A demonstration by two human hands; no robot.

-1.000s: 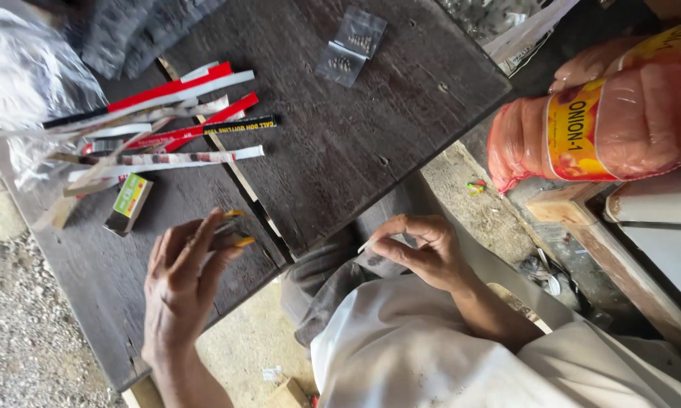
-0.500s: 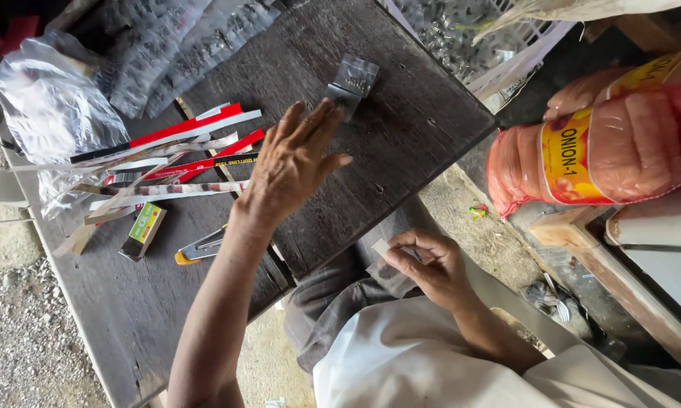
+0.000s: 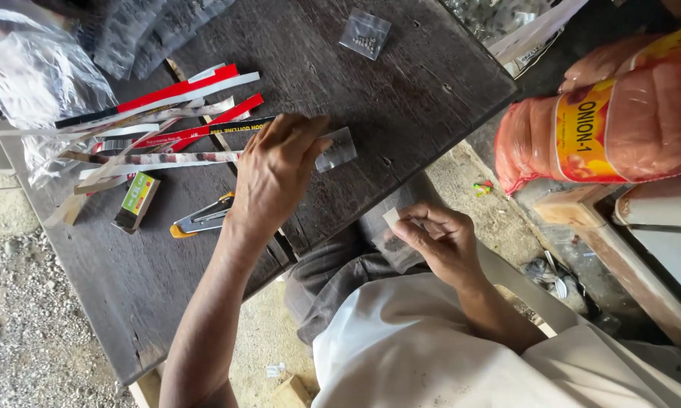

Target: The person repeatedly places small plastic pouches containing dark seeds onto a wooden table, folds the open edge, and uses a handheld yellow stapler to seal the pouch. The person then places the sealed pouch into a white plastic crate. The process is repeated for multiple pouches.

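Observation:
My left hand [image 3: 280, 177] rests on the dark wooden table [image 3: 401, 113], its fingertips pinching a small clear plastic bag [image 3: 339, 149] that lies flat on the boards. Over my lap, my right hand [image 3: 442, 238] is closed on a small white piece [image 3: 391, 217], with a clear pouch [image 3: 392, 249] under its fingers. A second small clear bag [image 3: 364, 34] with tiny dark bits inside lies at the table's far side. Close to my left wrist sits a yellow and grey cutter [image 3: 202, 219].
Red and white paper strips [image 3: 166, 113] fan across the table's left part, beside a small green and yellow box [image 3: 138, 200] and crumpled clear plastic bags [image 3: 30, 68]. An orange mesh sack [image 3: 620, 113] sits at the right. Gravel ground [image 3: 23, 317] lies at the left.
My left hand went from the table's near edge by the cutter out toward the far bag, then drew back with a small clear bag under its fingers. The right hand stayed over my lap.

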